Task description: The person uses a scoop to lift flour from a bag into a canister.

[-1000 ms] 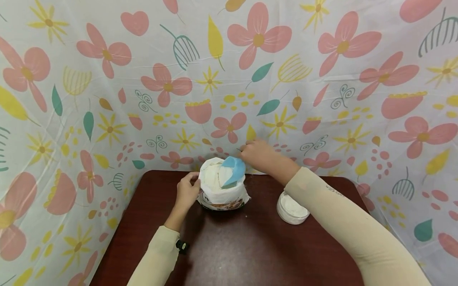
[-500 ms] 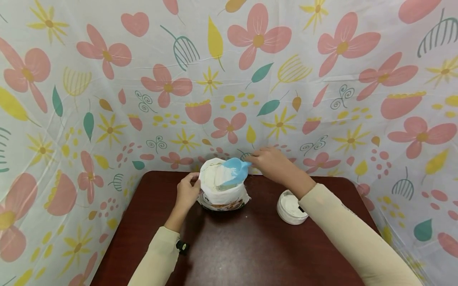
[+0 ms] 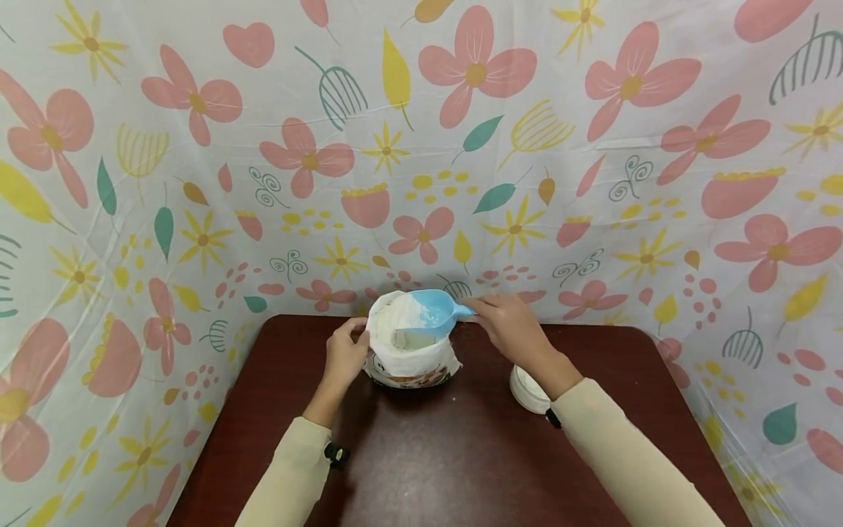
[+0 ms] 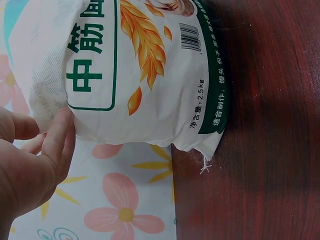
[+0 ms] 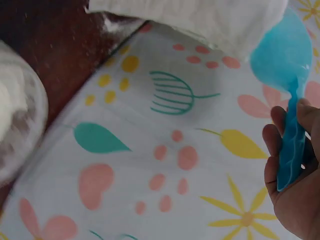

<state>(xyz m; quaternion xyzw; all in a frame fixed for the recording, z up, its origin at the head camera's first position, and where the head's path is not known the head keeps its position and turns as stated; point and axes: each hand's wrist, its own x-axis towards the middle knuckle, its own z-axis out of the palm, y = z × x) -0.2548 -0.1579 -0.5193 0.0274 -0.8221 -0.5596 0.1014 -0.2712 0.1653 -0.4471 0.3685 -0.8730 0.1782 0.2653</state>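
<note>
A white flour bag stands upright near the table's back edge, its top folded outward around pale flour. At its left side my left hand pinches the folded rim between thumb and fingers; the left wrist view shows this hand against the printed bag. My right hand grips the handle of a light-blue scoop. Over the bag's mouth the scoop lies roughly level, with flour in its bowl. Fingers wrap the ribbed scoop handle in the right wrist view.
A round, clear-walled tub of white powder stands right of the bag, partly hidden by my right wrist. Behind the dark red-brown table hangs a flowered cloth. Some spilled powder lies beside the bag.
My right hand has come down and to the right, turning the scoop from steeply tilted to nearly level with its handle pointing right. The left hand stays on the bag's rim.
</note>
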